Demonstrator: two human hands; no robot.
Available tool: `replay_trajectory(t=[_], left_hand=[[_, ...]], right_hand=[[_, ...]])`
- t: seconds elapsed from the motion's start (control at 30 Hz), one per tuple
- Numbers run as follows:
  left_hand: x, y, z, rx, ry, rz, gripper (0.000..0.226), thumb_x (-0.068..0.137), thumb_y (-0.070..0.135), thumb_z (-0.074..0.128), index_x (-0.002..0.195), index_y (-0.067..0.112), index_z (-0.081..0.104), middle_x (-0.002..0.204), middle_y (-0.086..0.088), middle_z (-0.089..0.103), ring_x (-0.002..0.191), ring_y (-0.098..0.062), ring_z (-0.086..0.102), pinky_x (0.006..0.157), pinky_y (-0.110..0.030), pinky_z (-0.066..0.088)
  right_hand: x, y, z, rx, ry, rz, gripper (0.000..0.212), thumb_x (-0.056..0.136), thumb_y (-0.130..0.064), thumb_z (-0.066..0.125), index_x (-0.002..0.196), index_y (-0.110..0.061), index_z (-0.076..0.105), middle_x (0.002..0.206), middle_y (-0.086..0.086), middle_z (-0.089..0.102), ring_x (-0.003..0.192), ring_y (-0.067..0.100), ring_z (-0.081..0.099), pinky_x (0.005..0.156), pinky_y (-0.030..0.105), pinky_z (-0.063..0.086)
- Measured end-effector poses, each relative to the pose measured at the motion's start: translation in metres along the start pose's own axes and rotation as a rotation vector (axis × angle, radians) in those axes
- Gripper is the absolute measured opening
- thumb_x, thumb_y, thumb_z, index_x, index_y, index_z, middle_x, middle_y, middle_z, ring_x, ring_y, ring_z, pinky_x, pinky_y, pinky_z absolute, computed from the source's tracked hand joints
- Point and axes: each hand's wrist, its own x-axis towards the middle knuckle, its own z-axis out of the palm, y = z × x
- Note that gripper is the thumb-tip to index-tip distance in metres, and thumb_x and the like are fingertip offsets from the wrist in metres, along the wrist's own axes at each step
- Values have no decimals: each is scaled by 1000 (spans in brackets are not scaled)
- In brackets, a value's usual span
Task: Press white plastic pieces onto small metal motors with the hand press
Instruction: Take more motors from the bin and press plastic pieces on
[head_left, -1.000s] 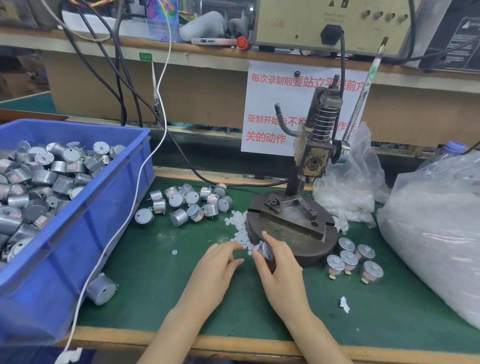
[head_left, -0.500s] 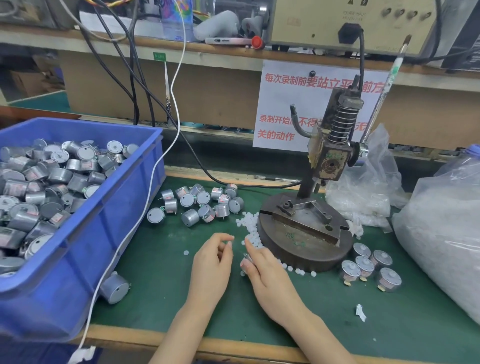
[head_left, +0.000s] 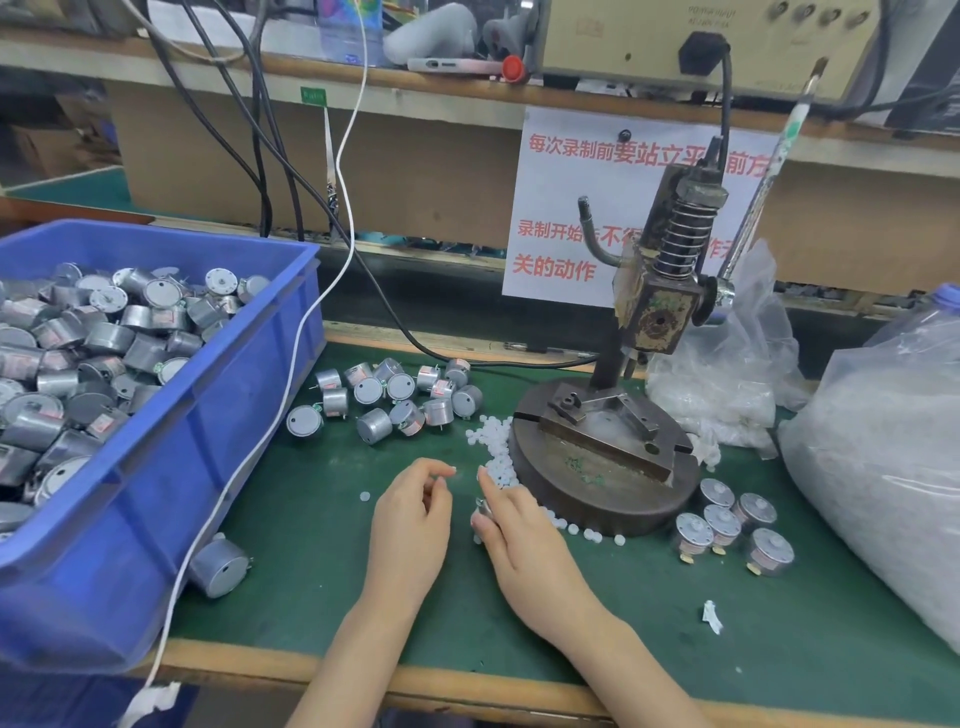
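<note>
The bench is covered with a green mat (head_left: 322, 597) with a wooden front edge (head_left: 467, 680). On the left sits a blue bin (head_left: 208, 441) heaped with metal motors (head_left: 104, 338), and one stray motor (head_left: 218, 566) lies on the mat against its near corner. A white cable (head_left: 291, 374) trails down over the bin's rim, and black cables (head_left: 260, 130) hang from the shelf (head_left: 415, 83) above, where a beige power unit (head_left: 649, 41) stands. A paper notice (head_left: 561, 208) with red characters is pinned to the back board.

The hand press (head_left: 660, 291) stands right of centre on its round base (head_left: 597, 488), with its lever (head_left: 769, 171) slanting up to the right. A scatter of loose motors (head_left: 400, 397) lies behind the hands, and the white plastic pieces (head_left: 493, 441) are piled against the left side of the base, a few strung along its front. Five motors (head_left: 727, 519) stand together just right of the base. A small clear bag (head_left: 727, 374) slumps behind the press and a big bag (head_left: 883, 467) fills the right edge.

Both hands are low over the mat, in front of the base and close to each other. The left hand (head_left: 410, 525) has its fingers curled, thumb and forefinger tips drawn near one another; I cannot tell whether a piece sits between them. The right hand (head_left: 524, 540) lies palm down, its fingers and thumb curled round a small motor (head_left: 482, 512), of which only a metal glint shows beneath.
</note>
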Motion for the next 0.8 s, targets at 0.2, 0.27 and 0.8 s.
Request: replay_trajectory(t=[0.2,0.27,0.8], left_hand=[[1,0,-2,-30,21,-27,27,87,-2,49,84,24,58,73,-3,60,70,-15,56,60,-8,38],[1,-1,-2,-26,21,-30,26,87,-2,50,85,23,59,74,-2,60,69,-13,55,60,-9,38],[-3,3,-1,50,-31,24,24,87,-2,51,83,20,60,74,6,57,65,2,52,60,-8,38]], right_hand=[[0,-1,2,-145,-11,-19,53,101,-34,29,150,-24,9,118,-2,39,98,17,49,81,28,42],[1,-3,2,-207,-30,-38,54,102,-34,28,150,-23,7,121,0,38,98,18,49,79,27,40],[4,-5,-1,-215,-122,-70,53,102,-30,31,150,-18,12,119,8,39,100,23,45,83,30,37]])
